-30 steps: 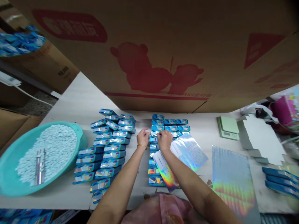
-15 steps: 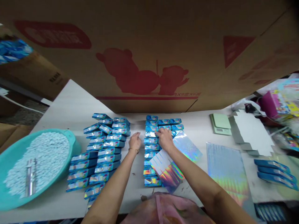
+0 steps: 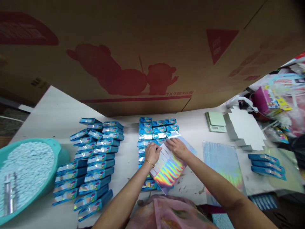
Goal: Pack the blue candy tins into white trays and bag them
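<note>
My left hand (image 3: 152, 153) and my right hand (image 3: 176, 148) both rest on the top edge of a holographic sticker sheet (image 3: 168, 167), fingers pinching at it. The sheet lies tilted over a column of small blue boxes (image 3: 156, 129) in the middle of the table. Whether a single sticker is between my fingers is too small to tell. Left of my hands lie rows of blue boxes with shiny labels (image 3: 95, 162).
A teal basin (image 3: 56, 159) full of pale tablets sits at far left. A large cardboard box (image 3: 147, 57) overhangs the back. Right of my hands lie a bigger holographic sheet (image 3: 222, 165), a green scale (image 3: 215, 121), a flat white carton (image 3: 245, 128) and three blue boxes (image 3: 265, 163).
Both hands pulled back from the upper blue boxes toward me and came down onto the top edge of the holographic sheet. The view shifted right.
</note>
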Action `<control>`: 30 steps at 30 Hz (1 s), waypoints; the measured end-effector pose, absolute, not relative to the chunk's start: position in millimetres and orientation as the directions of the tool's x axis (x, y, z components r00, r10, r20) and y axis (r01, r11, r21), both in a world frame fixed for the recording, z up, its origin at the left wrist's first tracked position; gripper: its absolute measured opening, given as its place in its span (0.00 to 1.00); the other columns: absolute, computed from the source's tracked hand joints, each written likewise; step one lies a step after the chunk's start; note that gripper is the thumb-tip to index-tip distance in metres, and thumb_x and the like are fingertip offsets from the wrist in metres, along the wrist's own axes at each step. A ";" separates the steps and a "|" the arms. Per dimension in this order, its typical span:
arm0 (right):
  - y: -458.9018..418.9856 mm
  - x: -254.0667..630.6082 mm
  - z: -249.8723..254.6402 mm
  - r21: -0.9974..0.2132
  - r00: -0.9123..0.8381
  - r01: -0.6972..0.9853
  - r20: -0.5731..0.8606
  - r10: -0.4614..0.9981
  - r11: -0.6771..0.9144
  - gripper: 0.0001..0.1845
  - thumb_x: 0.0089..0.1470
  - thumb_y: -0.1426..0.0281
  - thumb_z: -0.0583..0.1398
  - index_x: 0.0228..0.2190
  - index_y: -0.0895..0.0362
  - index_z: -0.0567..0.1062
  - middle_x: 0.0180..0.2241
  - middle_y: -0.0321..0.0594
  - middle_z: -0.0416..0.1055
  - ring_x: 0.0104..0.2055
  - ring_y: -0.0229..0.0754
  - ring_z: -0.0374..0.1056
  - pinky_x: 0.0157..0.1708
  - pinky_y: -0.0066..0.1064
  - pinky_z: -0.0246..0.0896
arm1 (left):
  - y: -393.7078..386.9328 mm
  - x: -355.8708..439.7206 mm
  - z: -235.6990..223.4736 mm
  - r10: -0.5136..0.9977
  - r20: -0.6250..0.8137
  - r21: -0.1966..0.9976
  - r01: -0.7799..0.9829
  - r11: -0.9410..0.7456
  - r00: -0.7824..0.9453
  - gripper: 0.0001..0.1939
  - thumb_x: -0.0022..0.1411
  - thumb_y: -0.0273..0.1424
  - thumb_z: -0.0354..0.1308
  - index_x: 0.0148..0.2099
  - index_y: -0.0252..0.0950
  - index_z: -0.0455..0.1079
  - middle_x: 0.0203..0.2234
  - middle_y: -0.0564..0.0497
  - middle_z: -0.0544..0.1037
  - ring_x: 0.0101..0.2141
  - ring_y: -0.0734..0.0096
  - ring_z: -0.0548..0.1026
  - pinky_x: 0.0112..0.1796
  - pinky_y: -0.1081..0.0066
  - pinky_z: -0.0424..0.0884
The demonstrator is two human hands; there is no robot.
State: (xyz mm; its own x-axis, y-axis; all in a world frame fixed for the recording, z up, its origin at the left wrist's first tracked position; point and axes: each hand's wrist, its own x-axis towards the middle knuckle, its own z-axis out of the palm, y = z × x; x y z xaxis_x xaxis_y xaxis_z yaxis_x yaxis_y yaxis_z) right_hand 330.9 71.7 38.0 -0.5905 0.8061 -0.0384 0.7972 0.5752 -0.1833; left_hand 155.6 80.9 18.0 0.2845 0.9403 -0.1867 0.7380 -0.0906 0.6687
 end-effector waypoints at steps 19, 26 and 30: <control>109.7 268.9 78.8 -0.880 0.151 -0.158 -0.469 0.870 -0.447 0.13 0.34 0.60 0.62 0.19 0.58 0.72 0.13 0.31 0.63 0.17 0.32 0.56 0.17 0.24 0.47 | 92.9 124.2 47.1 0.859 -0.509 0.811 -0.366 0.457 -0.057 0.29 0.52 0.52 0.41 0.40 0.33 0.68 0.31 0.46 0.73 0.32 0.69 0.72 0.34 0.69 0.66; 120.1 222.1 46.0 -0.927 0.324 -0.067 -0.370 0.871 -0.370 0.11 0.35 0.61 0.61 0.20 0.57 0.73 0.19 0.34 0.67 0.23 0.36 0.60 0.25 0.28 0.54 | 119.2 91.7 26.9 0.853 -0.478 0.843 -0.382 0.379 -0.207 0.23 0.35 0.31 0.64 0.38 0.32 0.66 0.20 0.57 0.70 0.20 0.82 0.67 0.26 0.77 0.63; 136.5 199.2 28.6 -0.913 0.452 0.286 -0.140 0.881 -0.292 0.10 0.41 0.63 0.57 0.21 0.56 0.73 0.24 0.36 0.69 0.29 0.38 0.61 0.33 0.30 0.54 | 148.6 71.4 5.7 0.899 -0.343 0.936 -0.177 0.304 -0.272 0.20 0.38 0.31 0.62 0.37 0.32 0.66 0.19 0.57 0.70 0.22 0.79 0.68 0.29 0.75 0.64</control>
State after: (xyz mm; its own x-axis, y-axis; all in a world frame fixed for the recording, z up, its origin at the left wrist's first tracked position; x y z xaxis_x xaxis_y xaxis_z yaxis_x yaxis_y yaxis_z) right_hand 199.2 136.5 28.6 0.4524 0.8808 -0.1395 0.2863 -0.2916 -0.9127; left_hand 71.4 148.6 5.7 -0.2720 0.8990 -0.3431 -0.1774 0.3036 0.9361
